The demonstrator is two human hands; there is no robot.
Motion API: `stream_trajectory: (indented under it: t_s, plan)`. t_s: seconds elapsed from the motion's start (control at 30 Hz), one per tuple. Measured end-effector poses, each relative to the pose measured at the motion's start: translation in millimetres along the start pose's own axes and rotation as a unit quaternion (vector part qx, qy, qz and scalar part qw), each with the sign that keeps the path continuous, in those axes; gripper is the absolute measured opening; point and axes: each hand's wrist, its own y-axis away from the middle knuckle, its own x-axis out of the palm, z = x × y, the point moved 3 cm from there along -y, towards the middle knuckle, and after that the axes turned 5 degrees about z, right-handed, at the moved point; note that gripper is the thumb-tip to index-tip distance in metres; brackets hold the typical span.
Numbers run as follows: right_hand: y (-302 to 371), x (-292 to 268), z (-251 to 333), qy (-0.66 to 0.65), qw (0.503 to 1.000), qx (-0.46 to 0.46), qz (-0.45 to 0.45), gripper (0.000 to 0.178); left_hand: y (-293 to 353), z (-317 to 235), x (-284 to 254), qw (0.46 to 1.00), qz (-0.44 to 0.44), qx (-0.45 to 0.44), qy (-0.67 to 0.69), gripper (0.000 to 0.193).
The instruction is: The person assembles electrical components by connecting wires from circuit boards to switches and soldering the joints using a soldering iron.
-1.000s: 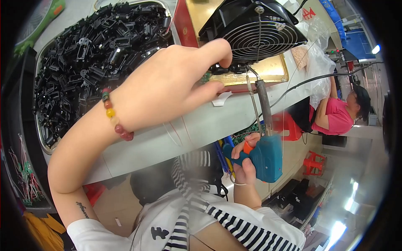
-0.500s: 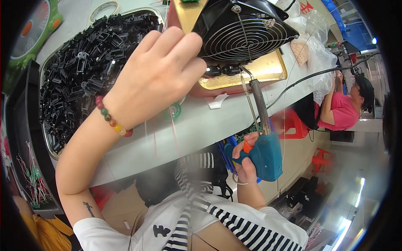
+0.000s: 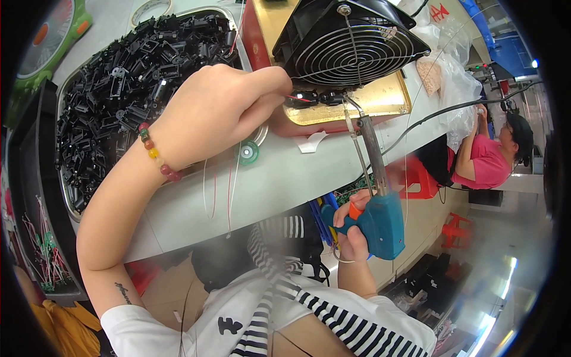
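With directions counted from the middle of the view, a green-framed fan stood at ten o'clock, and below it a black bin with thin wires and green pieces in its near end lay between eight and nine. Next came a metal tray heaped with black plastic parts, toward ten o'clock.

The left hand, a beaded bracelet on its wrist, reached across the tray's near side toward eleven. Its thumb and forefinger were pinched together on a red wire, which ran out at three o'clock from the fingertips; the other fingers were mostly hidden. Under the hand, a round green disc lay on the pale table.

Just past twelve, a red box with a gold top bore two small black housings in a row; the red wire met the left one. A black fan with a round wire guard stood above them at one o'clock.

At four o'clock the right hand was closed around the handle of a blue soldering gun, a finger at its orange trigger. The gun pointed up toward twelve, its bent tip close beside the right housing; whether they touched could not be told.

At three o'clock sat another person in a pink top.
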Motion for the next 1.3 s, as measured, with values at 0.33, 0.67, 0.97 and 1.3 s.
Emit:
stream_trajectory:
  t_s: [0.33,0.67,0.97,1.3]
  plan:
    - [-5.9,3.3,8.4,0.020,0.999,-0.015,0.021,0.052,-1.0,6.4,-2.4,0.978,-0.020,-0.102,0.179,0.015]
    - [-15.7,14.2,21.0,0.248,0.966,-0.067,0.027,0.033,2.2,3.9,1.4,0.988,-0.065,-0.084,0.109,0.010]
    - [-15.2,18.3,21.1,0.280,0.957,-0.069,0.030,0.029,2.8,4.0,1.6,0.990,-0.073,-0.067,0.104,0.010]
    - [-17.6,19.7,20.8,0.326,0.940,-0.093,0.046,0.022,2.5,3.9,1.6,0.989,-0.072,-0.064,0.108,0.010]
